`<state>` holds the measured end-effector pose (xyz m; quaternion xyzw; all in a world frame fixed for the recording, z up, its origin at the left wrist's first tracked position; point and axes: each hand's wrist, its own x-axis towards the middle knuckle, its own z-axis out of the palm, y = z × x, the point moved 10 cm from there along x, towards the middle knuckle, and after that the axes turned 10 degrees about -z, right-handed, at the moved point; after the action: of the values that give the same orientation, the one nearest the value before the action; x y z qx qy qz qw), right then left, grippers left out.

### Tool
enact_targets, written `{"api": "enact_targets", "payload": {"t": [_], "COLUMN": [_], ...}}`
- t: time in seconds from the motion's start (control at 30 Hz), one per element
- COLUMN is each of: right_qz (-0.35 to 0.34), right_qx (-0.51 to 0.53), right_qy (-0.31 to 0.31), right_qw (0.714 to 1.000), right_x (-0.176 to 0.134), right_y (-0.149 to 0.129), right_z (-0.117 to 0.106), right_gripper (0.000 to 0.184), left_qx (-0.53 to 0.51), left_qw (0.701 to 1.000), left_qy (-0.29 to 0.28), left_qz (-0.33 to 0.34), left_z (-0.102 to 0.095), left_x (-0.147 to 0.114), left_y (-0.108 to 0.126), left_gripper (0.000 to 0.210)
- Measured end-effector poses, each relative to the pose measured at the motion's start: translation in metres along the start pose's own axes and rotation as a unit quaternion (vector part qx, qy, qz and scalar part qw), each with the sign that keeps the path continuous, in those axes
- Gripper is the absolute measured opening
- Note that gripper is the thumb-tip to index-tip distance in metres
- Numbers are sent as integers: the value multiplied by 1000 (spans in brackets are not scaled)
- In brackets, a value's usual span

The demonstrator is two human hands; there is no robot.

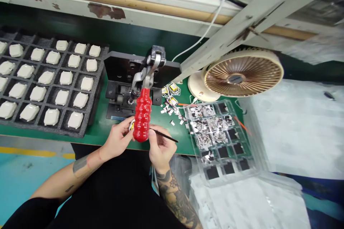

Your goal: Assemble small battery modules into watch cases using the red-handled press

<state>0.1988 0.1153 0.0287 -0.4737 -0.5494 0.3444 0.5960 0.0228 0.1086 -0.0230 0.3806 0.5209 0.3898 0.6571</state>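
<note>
My left hand (119,137) pinches a small white part with a yellow patch (131,125), mostly hidden by the red ribbed handle of a toggle clamp (142,114). My right hand (162,146) is closed around a thin black stick-like tool (165,135), perhaps tweezers, which points out to the right; its other end is hidden behind the handle. The clamp rises from a black metal fixture (122,94) just beyond my hands. Neither hand is seen touching the handle.
At left, a dark foam tray (92,109) carries rows of white square casings. Right of the fixture lie yellow-and-white parts with wires (172,100) and scattered small pieces. A clear compartment tray (200,164) holds many such pieces. A round fan (243,75) stands behind it, beside a slanted post (212,48).
</note>
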Motion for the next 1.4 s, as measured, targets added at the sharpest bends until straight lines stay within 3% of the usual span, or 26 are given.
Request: {"api": "enact_targets", "payload": {"t": [0.17,0.27,0.47,0.6,0.87,1.2,1.4], "right_qz": [66,66,-106,-154,-70,-109,77], "right_qx": [73,131,13,-6,28,-6,121], "right_qy": [28,3,26,-22,8,17,18], "right_qw": [995,989,994,988,997,994,990], "right_x": [0,-3,-3,1,4,0,2], "right_y": [18,17,-22,-27,-14,-20,25], "right_z": [4,9,-10,1,6,1,12], "right_gripper": [14,13,9,20,11,8,14], "left_qx": [-7,-27,-43,-42,-50,-16,-45], "left_qw": [1000,1000,999,999,998,1000,998], "left_qy": [-9,-11,5,-3,-20,-8,-35], "left_qz": [2,6,11,10,10,21,35], "left_z": [0,0,-2,-1,1,-1,-1], "left_x": [1,2,2,2,3,1,1], "left_y": [1,4,6,6,6,3,5], "left_gripper": [52,52,51,54,54,55,54]}}
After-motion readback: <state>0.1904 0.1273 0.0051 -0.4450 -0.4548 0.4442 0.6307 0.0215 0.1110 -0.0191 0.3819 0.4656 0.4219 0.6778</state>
